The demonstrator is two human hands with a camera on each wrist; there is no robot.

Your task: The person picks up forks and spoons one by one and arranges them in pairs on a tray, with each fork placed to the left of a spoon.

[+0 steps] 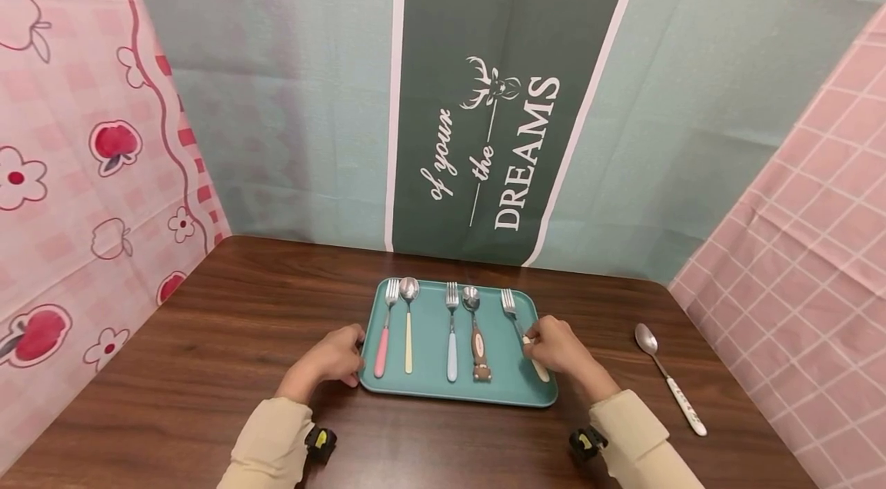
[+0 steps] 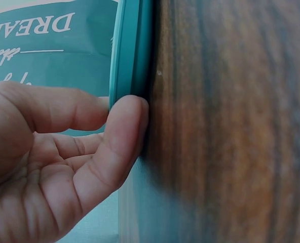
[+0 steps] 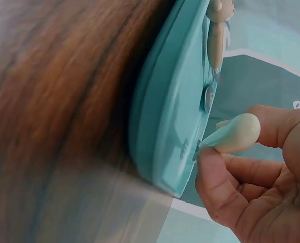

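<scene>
A teal tray lies on the table. My left hand pinches its left edge; the left wrist view shows thumb and finger at the rim. At the tray's right side, my right hand holds a fork by its cream handle, with tines toward the back. To its left on the tray are a spoon with a brown bear handle and a fork with a light blue handle. Farther left lie a spoon with a yellow handle and a fork with a pink handle.
Off the tray, a spoon with a white patterned handle lies at the right on the dark wooden table. A green printed cloth hangs behind the table. Pink cloths hang at both sides.
</scene>
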